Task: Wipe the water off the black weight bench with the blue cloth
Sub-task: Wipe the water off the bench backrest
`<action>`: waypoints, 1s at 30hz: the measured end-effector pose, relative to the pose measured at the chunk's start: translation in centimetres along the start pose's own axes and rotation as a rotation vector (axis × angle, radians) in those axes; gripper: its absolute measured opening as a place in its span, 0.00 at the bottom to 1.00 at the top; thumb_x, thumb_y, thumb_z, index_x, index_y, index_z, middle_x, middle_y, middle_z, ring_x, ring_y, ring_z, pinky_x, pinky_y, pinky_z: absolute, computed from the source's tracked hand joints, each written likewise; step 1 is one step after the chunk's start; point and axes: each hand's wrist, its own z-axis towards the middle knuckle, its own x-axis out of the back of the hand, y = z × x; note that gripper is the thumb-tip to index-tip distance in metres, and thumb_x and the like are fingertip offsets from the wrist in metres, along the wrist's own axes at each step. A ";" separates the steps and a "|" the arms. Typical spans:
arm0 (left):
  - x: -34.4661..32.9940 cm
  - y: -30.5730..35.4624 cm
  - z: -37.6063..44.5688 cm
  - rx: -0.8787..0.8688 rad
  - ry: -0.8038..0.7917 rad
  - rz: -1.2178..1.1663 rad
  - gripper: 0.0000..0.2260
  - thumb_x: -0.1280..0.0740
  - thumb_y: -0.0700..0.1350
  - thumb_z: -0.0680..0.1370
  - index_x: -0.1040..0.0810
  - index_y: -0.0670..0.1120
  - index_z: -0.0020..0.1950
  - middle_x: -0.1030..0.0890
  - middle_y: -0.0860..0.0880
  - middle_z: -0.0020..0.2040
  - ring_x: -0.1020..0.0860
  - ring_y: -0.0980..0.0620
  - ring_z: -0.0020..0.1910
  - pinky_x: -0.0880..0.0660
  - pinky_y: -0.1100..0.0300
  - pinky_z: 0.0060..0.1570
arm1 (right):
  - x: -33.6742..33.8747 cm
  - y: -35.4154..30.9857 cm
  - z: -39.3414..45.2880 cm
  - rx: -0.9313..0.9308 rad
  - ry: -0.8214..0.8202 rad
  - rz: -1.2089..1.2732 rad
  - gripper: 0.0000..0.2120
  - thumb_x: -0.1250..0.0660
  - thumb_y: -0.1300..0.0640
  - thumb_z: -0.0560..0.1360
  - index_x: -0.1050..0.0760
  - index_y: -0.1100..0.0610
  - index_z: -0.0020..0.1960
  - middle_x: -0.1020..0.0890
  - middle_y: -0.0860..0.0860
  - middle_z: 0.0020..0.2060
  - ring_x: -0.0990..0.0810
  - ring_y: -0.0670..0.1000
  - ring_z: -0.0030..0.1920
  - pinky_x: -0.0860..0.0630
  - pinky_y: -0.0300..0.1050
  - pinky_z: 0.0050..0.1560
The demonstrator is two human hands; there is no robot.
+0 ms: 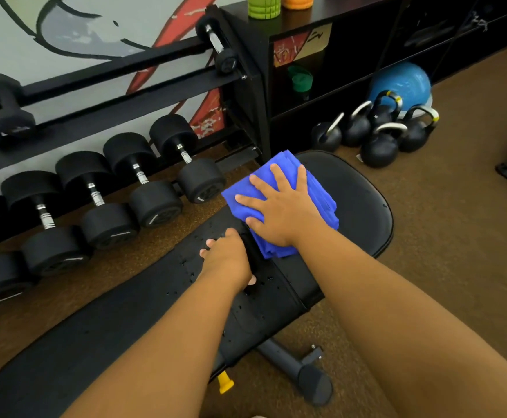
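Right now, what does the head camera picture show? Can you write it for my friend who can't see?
A person's right hand presses a folded blue cloth flat on a black weight bench, while the left hand rests curled at the gap between its pads. Water drops dot the long pad; dumbbells and kettlebells sit nearby.

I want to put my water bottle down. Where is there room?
The brown floor right of the weight bench, below the kettlebells, is bare. The far seat pad past the blue cloth is free too. The dumbbells crowd the left side.
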 end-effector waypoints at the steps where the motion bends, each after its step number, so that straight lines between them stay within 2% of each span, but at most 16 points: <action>1: 0.0 -0.1 -0.1 -0.003 0.004 -0.004 0.40 0.21 0.43 0.66 0.42 0.42 0.71 0.38 0.35 0.71 0.39 0.32 0.71 0.28 0.41 0.60 | -0.2 -0.1 -1.5 -0.004 0.011 0.011 0.26 0.57 0.34 0.79 0.52 0.34 0.77 0.53 0.46 0.79 0.60 0.63 0.77 0.64 0.75 0.68; 7: -0.2 -0.6 -0.4 -0.011 0.009 -0.014 0.42 0.22 0.45 0.66 0.43 0.45 0.73 0.41 0.37 0.73 0.37 0.34 0.71 0.27 0.42 0.61 | -0.8 -0.3 -7.6 -0.030 0.015 0.010 0.27 0.57 0.34 0.78 0.51 0.36 0.77 0.53 0.47 0.79 0.61 0.63 0.77 0.69 0.75 0.66; 10: -0.3 -0.7 -0.3 -0.016 0.029 0.001 0.41 0.22 0.46 0.66 0.41 0.45 0.72 0.38 0.38 0.71 0.35 0.36 0.70 0.27 0.43 0.60 | -0.5 -0.3 -6.3 -0.057 0.027 0.015 0.27 0.56 0.34 0.78 0.49 0.35 0.76 0.52 0.47 0.79 0.61 0.64 0.77 0.68 0.76 0.65; 18: -0.2 -0.2 0.2 0.002 0.029 0.045 0.39 0.21 0.46 0.64 0.39 0.43 0.68 0.32 0.36 0.67 0.29 0.34 0.64 0.24 0.41 0.55 | 0.1 0.1 -0.4 -0.048 -0.005 -0.007 0.28 0.56 0.34 0.78 0.52 0.35 0.77 0.55 0.47 0.79 0.63 0.64 0.76 0.66 0.77 0.66; 23: -0.2 -0.2 0.2 0.001 0.037 0.040 0.38 0.21 0.44 0.64 0.39 0.43 0.67 0.32 0.36 0.67 0.30 0.34 0.65 0.25 0.41 0.56 | -0.4 0.1 -4.6 -0.052 0.025 0.024 0.27 0.56 0.35 0.79 0.52 0.36 0.77 0.56 0.48 0.79 0.64 0.64 0.77 0.67 0.75 0.66; 28: -0.4 -0.4 0.1 0.000 0.041 0.032 0.37 0.21 0.45 0.64 0.39 0.44 0.67 0.33 0.37 0.68 0.31 0.34 0.66 0.26 0.39 0.57 | -1.2 -0.3 -9.5 -0.062 0.061 0.033 0.28 0.56 0.34 0.77 0.44 0.36 0.76 0.48 0.49 0.79 0.58 0.64 0.77 0.65 0.76 0.67; 30: -0.4 -0.4 0.0 -0.009 0.049 0.037 0.38 0.22 0.45 0.65 0.39 0.44 0.68 0.34 0.36 0.69 0.32 0.34 0.67 0.26 0.40 0.57 | -1.0 -0.2 -8.8 -0.101 0.054 0.032 0.28 0.55 0.34 0.77 0.45 0.36 0.76 0.50 0.49 0.79 0.61 0.65 0.77 0.66 0.77 0.66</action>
